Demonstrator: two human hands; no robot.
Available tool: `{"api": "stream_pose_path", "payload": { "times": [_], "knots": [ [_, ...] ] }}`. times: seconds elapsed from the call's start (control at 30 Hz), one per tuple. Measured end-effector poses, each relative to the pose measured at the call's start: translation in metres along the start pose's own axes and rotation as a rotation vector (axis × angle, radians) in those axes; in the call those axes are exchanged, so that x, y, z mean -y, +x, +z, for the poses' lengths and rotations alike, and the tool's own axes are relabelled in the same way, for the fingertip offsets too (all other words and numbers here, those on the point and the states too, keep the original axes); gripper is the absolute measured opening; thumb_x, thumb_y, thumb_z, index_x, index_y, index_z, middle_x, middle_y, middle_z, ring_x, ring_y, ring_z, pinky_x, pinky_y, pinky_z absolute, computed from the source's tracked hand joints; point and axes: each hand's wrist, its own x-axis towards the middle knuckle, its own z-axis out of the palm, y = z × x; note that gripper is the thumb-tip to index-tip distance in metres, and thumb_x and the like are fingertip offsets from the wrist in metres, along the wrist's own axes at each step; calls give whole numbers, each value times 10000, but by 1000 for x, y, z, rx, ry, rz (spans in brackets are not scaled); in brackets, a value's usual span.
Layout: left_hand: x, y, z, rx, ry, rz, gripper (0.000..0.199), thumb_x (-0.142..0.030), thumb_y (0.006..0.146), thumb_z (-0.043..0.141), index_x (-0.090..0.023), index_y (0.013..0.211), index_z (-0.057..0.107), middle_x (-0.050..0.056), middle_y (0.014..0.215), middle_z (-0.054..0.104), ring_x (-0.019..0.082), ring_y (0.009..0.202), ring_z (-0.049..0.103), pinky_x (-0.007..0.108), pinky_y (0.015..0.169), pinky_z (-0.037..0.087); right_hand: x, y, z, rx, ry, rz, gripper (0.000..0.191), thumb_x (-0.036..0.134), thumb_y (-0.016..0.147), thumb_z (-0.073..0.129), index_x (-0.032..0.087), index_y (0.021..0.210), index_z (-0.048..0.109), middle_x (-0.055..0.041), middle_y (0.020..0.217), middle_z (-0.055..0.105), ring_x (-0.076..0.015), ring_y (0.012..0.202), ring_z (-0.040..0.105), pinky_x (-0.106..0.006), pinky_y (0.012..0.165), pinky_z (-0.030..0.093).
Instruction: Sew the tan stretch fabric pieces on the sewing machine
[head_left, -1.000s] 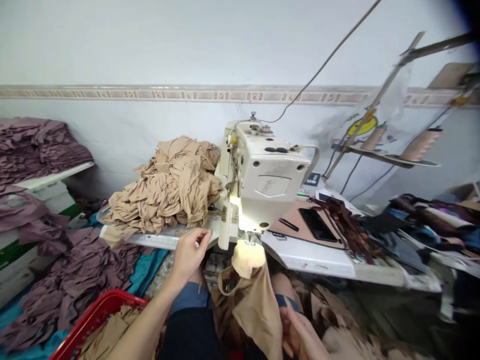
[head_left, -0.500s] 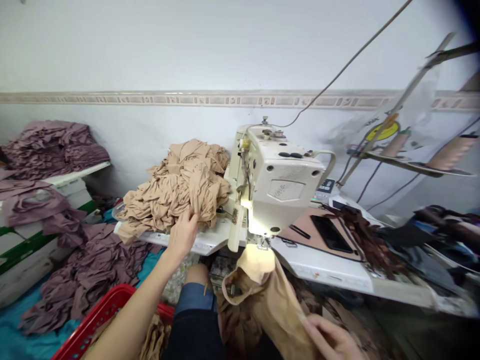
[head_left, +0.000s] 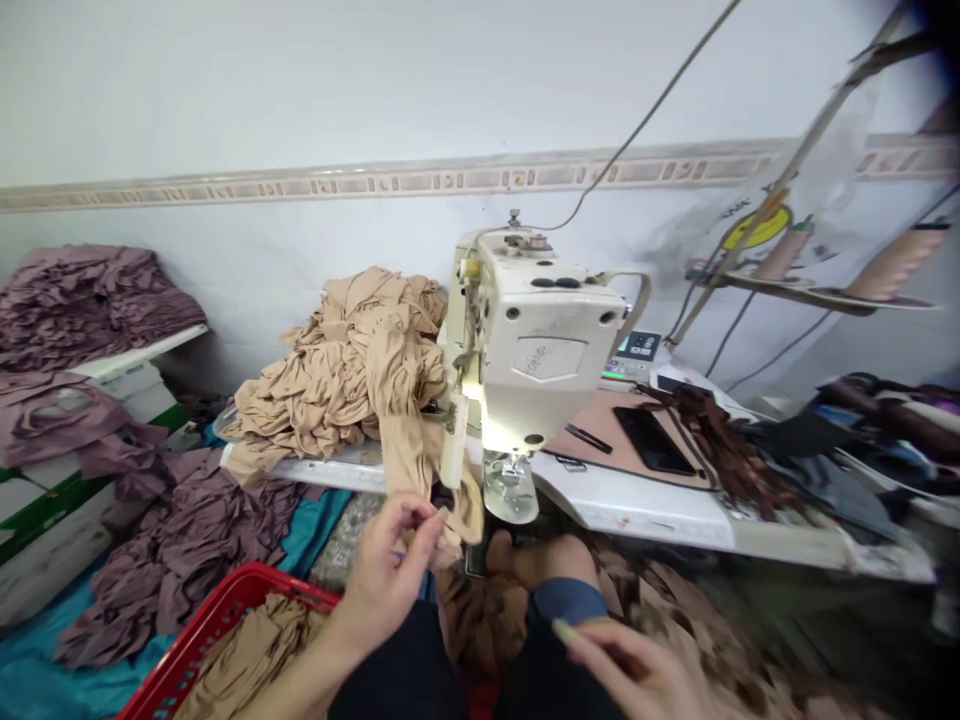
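Observation:
My left hand [head_left: 401, 565] pinches the edge of a beige garment [head_left: 409, 450], which stretches down from the beige cloth pile [head_left: 337, 370] left of the sewing machine [head_left: 536, 350]. A loop of that garment hangs in front of the table edge, beside the machine's lit needle area. Over my lap, my right hand [head_left: 630, 665] is open and partly blurred, fingers stretched to the left, with no cloth seen in it. The rounded metal plate [head_left: 511, 495] under the needle is bare.
Beige cloth fills part of a red basket [head_left: 247, 575] at lower left. Mauve garments [head_left: 180, 540] lie beyond it. Right of the machine are a phone [head_left: 654, 440], black tweezers [head_left: 589, 438], brown strips [head_left: 709, 430] and a thread stand [head_left: 817, 290]. Brown cloth [head_left: 675, 600] hangs below the table.
My left hand has drawn a beige garment from the pile toward me. The garment under the needle is gone from there, and my right hand no longer grips it. The view shifted slightly.

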Motion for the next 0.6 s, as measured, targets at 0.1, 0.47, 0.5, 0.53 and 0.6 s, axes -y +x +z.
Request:
{"api": "stream_pose_path", "payload": {
  "times": [0.1,0.47,0.5,0.53,0.6],
  "knots": [
    [9,-28,30,10,-156,-237,226,-401,1034,644,-211,920,598,-17,746,628,137,640,649,222,612,532,24,-17,78,56,148,-21,370,552,784,895,208,922,894,-130,964,845,-254,675,742,-275,547,579],
    [52,-62,42,22,-289,-487,378,-533,936,757,-178,869,646,20,795,698,165,718,680,250,665,555,22,-10,136,73,189,-49,337,526,913,804,191,945,819,-93,925,779,-231,781,708,-268,609,530],
    [51,-65,42,37,-280,-479,362,-515,944,753,-174,867,661,32,808,714,178,761,691,263,712,558,20,-8,138,86,219,-36,342,520,915,806,193,1015,824,-96,965,789,-234,801,717,-267,614,536],
    [50,-67,43,45,-279,-479,350,-504,953,744,-172,871,667,38,812,720,183,771,692,270,728,556,18,-7,141,100,245,-21,359,521,914,807,189,1050,823,-90,961,791,-223,773,709,-264,602,528],
    [51,-71,45,44,-281,-487,333,-489,968,721,-173,879,664,32,793,709,180,740,678,270,709,546,15,-7,148,114,274,6,385,546,908,805,166,973,812,-59,852,764,-172,651,634,-253,562,477]
  ]
}}
